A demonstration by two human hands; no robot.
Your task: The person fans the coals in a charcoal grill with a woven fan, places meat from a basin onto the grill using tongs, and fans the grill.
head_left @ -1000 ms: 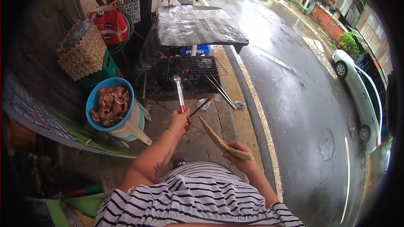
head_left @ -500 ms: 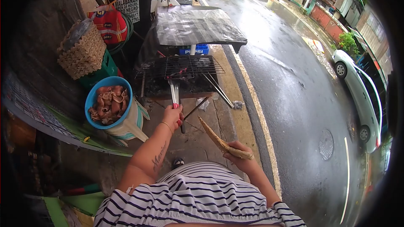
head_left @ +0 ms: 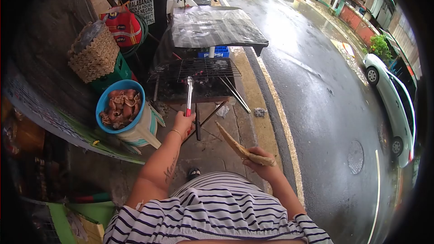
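The left hand (head_left: 183,124) is wrapped around the red grips of a pair of metal tongs (head_left: 189,92), whose tips sit at the front of the charcoal grill (head_left: 199,101), by the near edge of the wire grate (head_left: 221,67); whether they pinch a coal cannot be made out. Over the last second this hand has shifted a little leftward relative to the grill; the tips, drawn slightly nearer the body half a second ago, now reach in again, so the handling remains at the front of the firebox. The right hand (head_left: 263,163) has hardly altered: its fingers grip the end of a flat tan fan-like piece (head_left: 235,145), seen nearly edge-on and held off to the side, well apart from the grill. To the left, the blue basin (head_left: 103,96) of meat pieces (head_left: 123,106) stands on a pale plastic stool (head_left: 145,125), untouched by either hand.
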